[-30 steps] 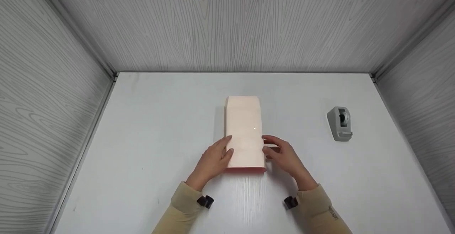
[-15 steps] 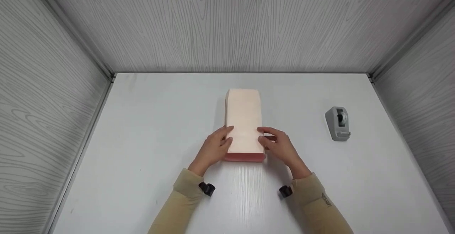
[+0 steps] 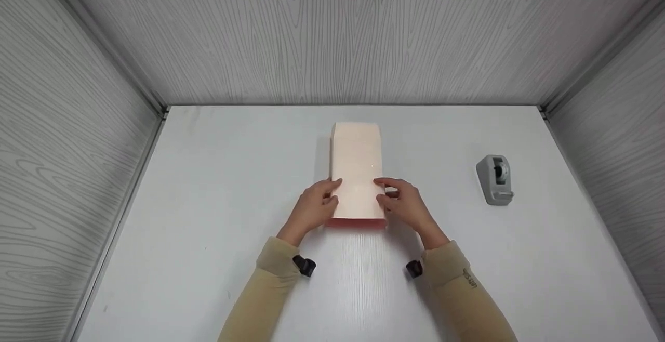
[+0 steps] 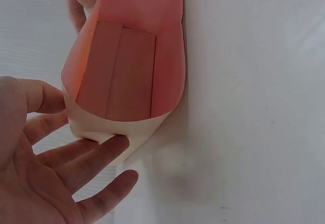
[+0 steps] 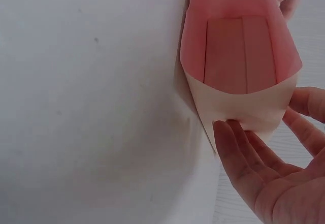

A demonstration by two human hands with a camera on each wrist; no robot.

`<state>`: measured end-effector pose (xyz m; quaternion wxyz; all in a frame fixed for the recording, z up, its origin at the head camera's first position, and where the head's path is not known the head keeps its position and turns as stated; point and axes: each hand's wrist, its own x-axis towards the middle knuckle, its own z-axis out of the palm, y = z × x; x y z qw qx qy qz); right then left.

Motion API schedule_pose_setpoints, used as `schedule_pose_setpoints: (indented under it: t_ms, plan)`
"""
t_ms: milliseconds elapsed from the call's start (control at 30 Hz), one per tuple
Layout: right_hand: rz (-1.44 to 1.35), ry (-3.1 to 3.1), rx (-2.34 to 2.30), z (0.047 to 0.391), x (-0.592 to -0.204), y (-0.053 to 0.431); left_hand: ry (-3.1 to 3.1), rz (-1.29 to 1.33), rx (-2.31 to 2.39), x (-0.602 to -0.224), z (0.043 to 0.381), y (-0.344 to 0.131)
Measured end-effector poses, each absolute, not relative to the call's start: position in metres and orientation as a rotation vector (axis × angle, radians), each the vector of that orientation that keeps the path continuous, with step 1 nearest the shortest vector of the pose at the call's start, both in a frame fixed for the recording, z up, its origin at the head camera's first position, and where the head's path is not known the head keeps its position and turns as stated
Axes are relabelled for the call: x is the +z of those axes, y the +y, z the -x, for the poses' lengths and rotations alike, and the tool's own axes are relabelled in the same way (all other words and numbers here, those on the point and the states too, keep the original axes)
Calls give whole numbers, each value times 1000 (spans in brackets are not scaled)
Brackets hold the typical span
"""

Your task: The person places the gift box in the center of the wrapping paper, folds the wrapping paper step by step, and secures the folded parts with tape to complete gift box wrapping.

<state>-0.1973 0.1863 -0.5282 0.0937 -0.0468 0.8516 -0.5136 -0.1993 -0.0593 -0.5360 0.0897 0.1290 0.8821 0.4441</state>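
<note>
Tan sleeves (image 3: 262, 290) slant inward, hands (image 3: 313, 206) (image 3: 408, 206) gripping bag (image 3: 357, 149).

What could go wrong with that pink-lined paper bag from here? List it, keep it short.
The paper bag looks thin, so uneven squeezing by the left hand and right hand might crease its sides. Its open mouth could lose shape if one hand lets go. The tape dispenser stands apart, so reaching for it may nudge the bag askew.

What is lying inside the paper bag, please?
Inside the paper bag I see pink walls and, deeper, a rectangular bottom panel with one lengthwise line. No separate object shows. The cream near wall covers its own inner face in both wrist views.
</note>
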Motion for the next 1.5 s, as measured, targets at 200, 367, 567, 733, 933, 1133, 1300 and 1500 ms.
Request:
schedule_pose_setpoints:
  t_ms: [200,367,567,733,933,1133,1300,1500]
  plan:
    - [145,2618,-1470,199,-530,184,2650,-405,1321,-538,200,-59]
    - [138,2664,-1428,202,-530,181,2787,-402,1204,-538,202,-53]
    - [152,2751,-1274,207,-528,174,2939,-404,1053,-539,205,-46]
    - [191,2862,-1093,209,-529,169,3004,-448,953,-541,207,-42]
    - [237,2959,-993,210,-534,166,3027,-512,872,-544,210,-41]
    - [315,2998,-954,211,-539,165,3017,-517,827,-547,213,-39]
    - [303,3005,-907,212,-539,163,3057,-526,751,-551,215,-37]
    - [282,3012,-879,215,-541,160,3107,-538,715,-555,217,-34]
